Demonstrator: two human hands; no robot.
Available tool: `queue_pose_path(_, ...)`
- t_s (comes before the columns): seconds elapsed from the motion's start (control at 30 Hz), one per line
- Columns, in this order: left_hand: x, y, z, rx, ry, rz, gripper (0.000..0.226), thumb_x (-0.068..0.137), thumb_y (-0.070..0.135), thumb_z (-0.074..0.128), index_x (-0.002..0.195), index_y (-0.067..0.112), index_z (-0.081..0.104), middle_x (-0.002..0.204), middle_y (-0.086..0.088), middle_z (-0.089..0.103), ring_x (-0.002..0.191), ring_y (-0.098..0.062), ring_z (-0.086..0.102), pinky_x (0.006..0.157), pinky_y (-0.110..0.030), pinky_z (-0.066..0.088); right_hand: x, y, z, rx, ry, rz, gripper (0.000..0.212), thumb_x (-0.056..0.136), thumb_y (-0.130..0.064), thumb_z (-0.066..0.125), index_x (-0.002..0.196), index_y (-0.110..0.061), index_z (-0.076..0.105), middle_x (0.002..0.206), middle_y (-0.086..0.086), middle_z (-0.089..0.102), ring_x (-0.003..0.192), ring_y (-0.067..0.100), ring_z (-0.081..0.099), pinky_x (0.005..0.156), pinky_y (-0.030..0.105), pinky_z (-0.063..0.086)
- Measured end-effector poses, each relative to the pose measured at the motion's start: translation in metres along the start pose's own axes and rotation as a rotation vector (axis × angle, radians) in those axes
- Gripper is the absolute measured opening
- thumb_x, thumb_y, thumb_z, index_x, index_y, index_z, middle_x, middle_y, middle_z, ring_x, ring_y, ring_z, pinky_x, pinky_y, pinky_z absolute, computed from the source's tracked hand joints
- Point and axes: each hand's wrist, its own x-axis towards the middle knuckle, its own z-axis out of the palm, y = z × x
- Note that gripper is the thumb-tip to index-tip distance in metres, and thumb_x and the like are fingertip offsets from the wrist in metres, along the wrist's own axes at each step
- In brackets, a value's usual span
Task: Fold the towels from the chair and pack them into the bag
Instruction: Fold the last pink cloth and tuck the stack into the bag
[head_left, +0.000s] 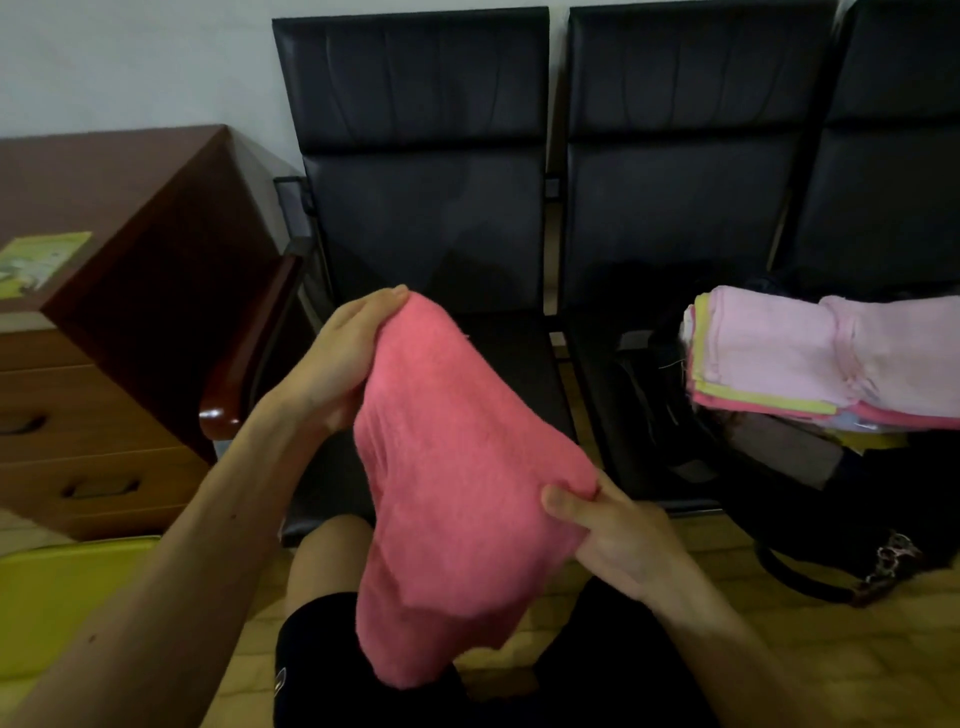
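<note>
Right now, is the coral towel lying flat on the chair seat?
No, the left hand and right hand hold the coral towel up in front of the chair.

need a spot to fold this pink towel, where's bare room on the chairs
The black padded seat of the left chair is bare where it shows, between the brown wooden armrest and the next seat. That seat is crowded by the black fabric bag and the stack of folded pink and yellow towels.
</note>
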Motion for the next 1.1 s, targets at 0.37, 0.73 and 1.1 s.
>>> queue_pose_path(0.37,-0.02,-0.062,0.024,-0.596,-0.069,-0.495,0.061,0.098,0.055,0.045,0.069,0.011,0.075,0.065,-0.006,0.068,0.058,-0.016,0.067,0.055,-0.028,0.055,-0.012,-0.035,0.015,-0.089,-0.033,-0.078,0.056,0.034,-0.057,0.092,0.082,-0.031,0.08,0.089,0.001,0.077,0.082,0.015,0.074,0.065,0.026,0.057)
queue_pose_path(0.73,-0.063,-0.122,0.039,-0.887,-0.345,-0.577,0.096,0.074,0.081,0.057,0.141,0.012,0.055,0.147,-0.023,0.048,0.137,-0.046,0.043,0.116,-0.065,0.023,-0.002,-0.032,-0.002,-0.05,0.213,-0.094,0.093,0.031,-0.049,0.097,0.115,-0.026,0.063,0.103,0.004,0.075,0.092,0.023,0.073,0.069,0.035,0.059)
queue_pose_path(1.1,-0.032,-0.088,0.018,-0.141,-0.035,-0.364,0.034,0.079,0.03,0.074,0.109,0.016,0.067,0.116,-0.008,0.068,0.103,-0.022,0.068,0.084,-0.038,0.057,-0.001,-0.053,-0.031,-0.487,0.312,-0.177,0.061,0.075,-0.022,0.078,0.13,-0.029,0.053,0.11,0.013,0.069,0.097,0.021,0.071,0.078,0.036,0.06)
